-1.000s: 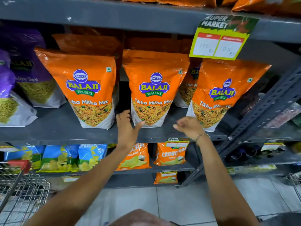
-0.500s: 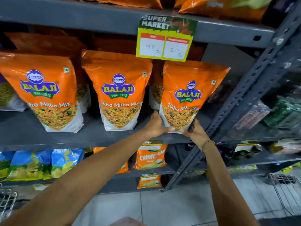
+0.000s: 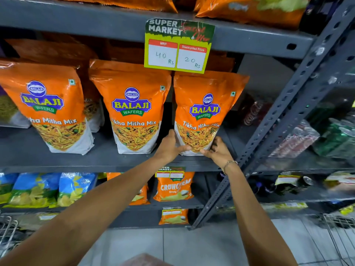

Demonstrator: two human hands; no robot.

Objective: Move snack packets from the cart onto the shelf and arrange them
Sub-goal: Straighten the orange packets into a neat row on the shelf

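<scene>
Three orange Balaji Tikha Mitha Mix packets stand upright in a row on the grey metal shelf [image 3: 80,160]. The right packet [image 3: 206,104] is gripped at its base from both sides. My left hand [image 3: 170,145] presses its lower left edge and my right hand [image 3: 216,150], with a bracelet on the wrist, holds its lower right corner. The middle packet [image 3: 132,108] and the left packet [image 3: 48,104] stand untouched. More orange packets stand behind the front row, partly hidden.
A price tag [image 3: 178,47] hangs from the shelf above. A slanted perforated upright [image 3: 284,116] stands just right of my right hand. Blue and orange snack bags [image 3: 172,186] fill the lower shelf. Wire cart edges [image 3: 7,233] show at the bottom left and right.
Both hands moved right from the shelf's front edge to the right packet and took hold of its base. The packet now stands straighter and closer to the middle one.
</scene>
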